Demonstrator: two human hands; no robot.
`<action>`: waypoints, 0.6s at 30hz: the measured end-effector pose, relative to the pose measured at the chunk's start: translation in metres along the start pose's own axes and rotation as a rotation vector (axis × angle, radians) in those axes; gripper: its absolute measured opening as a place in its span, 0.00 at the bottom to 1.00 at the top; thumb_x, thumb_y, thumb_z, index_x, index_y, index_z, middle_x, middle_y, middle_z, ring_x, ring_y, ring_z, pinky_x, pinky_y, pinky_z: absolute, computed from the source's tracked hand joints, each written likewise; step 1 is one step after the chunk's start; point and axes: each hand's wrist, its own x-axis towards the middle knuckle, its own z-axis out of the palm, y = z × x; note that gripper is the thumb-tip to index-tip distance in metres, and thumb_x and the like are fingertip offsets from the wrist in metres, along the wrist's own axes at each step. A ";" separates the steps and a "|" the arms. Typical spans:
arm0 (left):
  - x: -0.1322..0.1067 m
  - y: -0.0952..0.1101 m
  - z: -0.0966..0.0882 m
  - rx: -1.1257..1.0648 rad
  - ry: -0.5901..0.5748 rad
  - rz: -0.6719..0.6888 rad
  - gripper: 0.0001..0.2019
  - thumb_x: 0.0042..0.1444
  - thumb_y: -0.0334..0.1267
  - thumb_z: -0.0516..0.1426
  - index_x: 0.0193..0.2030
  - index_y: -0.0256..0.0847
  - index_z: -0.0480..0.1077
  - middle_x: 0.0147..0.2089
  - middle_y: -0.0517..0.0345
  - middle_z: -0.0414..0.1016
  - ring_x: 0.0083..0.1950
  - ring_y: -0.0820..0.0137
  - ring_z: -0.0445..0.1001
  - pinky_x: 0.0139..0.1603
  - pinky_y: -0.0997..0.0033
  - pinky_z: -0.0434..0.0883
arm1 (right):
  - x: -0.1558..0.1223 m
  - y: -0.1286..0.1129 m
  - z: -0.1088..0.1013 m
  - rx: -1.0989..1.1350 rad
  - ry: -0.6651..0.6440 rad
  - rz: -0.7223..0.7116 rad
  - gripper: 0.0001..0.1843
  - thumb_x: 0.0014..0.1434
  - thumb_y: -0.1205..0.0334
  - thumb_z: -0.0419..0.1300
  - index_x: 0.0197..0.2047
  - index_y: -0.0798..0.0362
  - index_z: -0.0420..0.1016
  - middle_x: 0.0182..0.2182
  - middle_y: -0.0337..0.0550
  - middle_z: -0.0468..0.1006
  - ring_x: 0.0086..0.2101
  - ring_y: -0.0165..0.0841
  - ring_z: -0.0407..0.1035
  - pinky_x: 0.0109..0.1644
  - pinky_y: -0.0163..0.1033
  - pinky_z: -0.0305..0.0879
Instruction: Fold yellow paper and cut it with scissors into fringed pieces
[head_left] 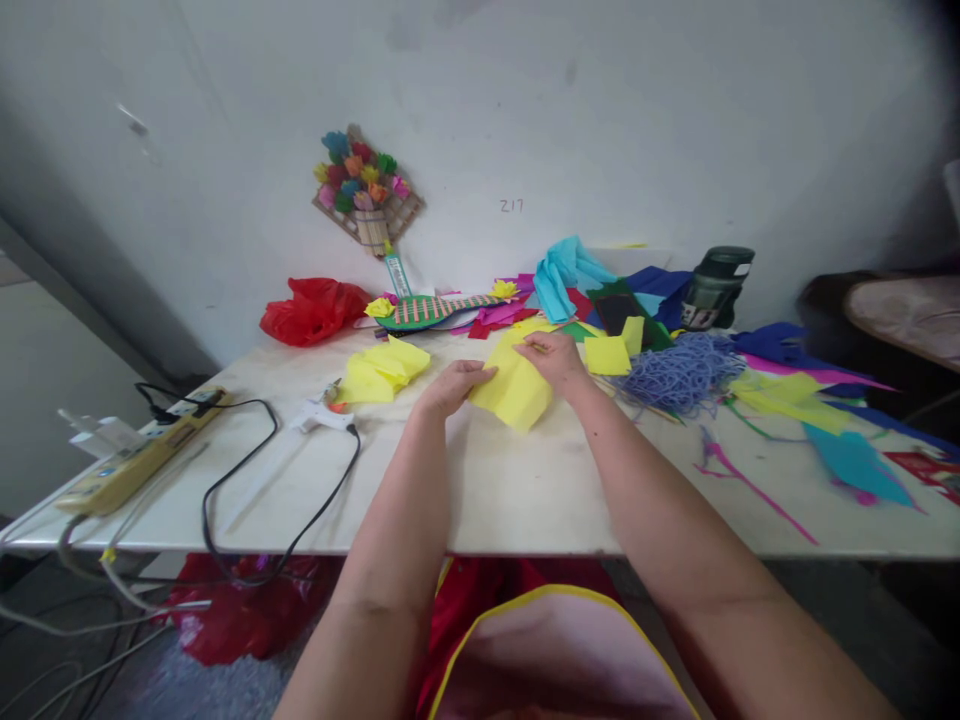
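A sheet of yellow paper (514,392) lies on the white table (480,490) between my hands. My left hand (452,386) rests on its left edge, fingers closed over the paper. My right hand (553,358) pinches the paper's upper right edge. A crumpled pile of yellow paper (382,370) lies just left of my left hand. A small yellow square (607,355) sits to the right of my right hand.
A glue gun (319,413) with a black cord and a power strip (139,455) lie at the left. A red plastic bag (313,310), coloured paper scraps (810,400), blue yarn (682,372) and a dark bottle (714,288) crowd the back and right. A paper flower craft (365,190) hangs on the wall.
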 end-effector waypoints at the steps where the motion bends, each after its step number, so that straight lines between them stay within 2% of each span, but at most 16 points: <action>1: 0.000 -0.001 -0.002 0.018 0.009 -0.002 0.14 0.40 0.44 0.62 0.28 0.34 0.71 0.27 0.52 0.73 0.28 0.71 0.71 0.30 0.73 0.66 | 0.000 0.001 0.000 0.028 -0.007 0.007 0.13 0.47 0.53 0.57 0.26 0.54 0.74 0.22 0.39 0.73 0.25 0.30 0.64 0.30 0.33 0.57; 7: -0.001 -0.002 -0.010 0.083 0.012 0.005 0.13 0.41 0.43 0.62 0.27 0.34 0.71 0.24 0.56 0.71 0.24 0.75 0.69 0.25 0.78 0.63 | 0.001 -0.001 -0.004 0.139 -0.037 0.071 0.13 0.46 0.53 0.57 0.22 0.55 0.71 0.19 0.37 0.68 0.23 0.28 0.61 0.27 0.32 0.56; 12: -0.004 0.000 -0.011 0.124 -0.045 -0.041 0.14 0.41 0.45 0.61 0.28 0.34 0.70 0.28 0.53 0.73 0.28 0.71 0.72 0.26 0.74 0.68 | 0.001 -0.006 -0.007 0.246 -0.070 0.175 0.15 0.42 0.51 0.59 0.19 0.55 0.68 0.17 0.36 0.65 0.22 0.27 0.58 0.24 0.32 0.54; 15: -0.005 0.000 -0.012 0.174 -0.081 -0.064 0.16 0.41 0.48 0.60 0.27 0.35 0.70 0.24 0.53 0.72 0.23 0.73 0.70 0.23 0.75 0.67 | 0.000 -0.008 -0.007 0.306 -0.095 0.244 0.15 0.40 0.51 0.60 0.19 0.55 0.68 0.17 0.35 0.65 0.21 0.26 0.58 0.23 0.31 0.54; 18: -0.005 0.001 -0.011 0.219 -0.031 -0.044 0.15 0.41 0.49 0.60 0.24 0.36 0.69 0.21 0.58 0.70 0.19 0.76 0.66 0.19 0.79 0.62 | -0.001 -0.009 -0.006 0.330 -0.114 0.278 0.14 0.39 0.52 0.61 0.20 0.56 0.68 0.17 0.35 0.65 0.21 0.26 0.59 0.23 0.31 0.55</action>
